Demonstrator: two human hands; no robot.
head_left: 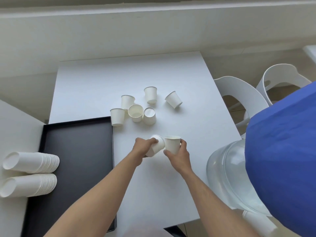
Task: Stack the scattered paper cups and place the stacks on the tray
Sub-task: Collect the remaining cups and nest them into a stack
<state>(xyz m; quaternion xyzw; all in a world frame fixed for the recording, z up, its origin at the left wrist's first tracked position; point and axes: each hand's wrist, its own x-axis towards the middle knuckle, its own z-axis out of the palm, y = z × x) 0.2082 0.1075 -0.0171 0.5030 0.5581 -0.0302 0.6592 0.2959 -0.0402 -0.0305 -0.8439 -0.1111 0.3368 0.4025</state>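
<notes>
My left hand (142,148) grips a white paper cup (156,147) that is tilted on its side over the white table (188,127). My right hand (177,153) holds a second white cup (172,144) upright, right beside the first; the two cups touch. Several loose white cups (136,112) stand and lie scattered farther back on the table. A black tray (77,144) lies at the left. Two long stacks of cups (32,162) lie on their sides across the tray's left edge.
A large clear water bottle (227,175) lies at the right table edge beside a blue object (282,151). Two white chairs (242,94) stand to the right. A pale wall runs behind the table.
</notes>
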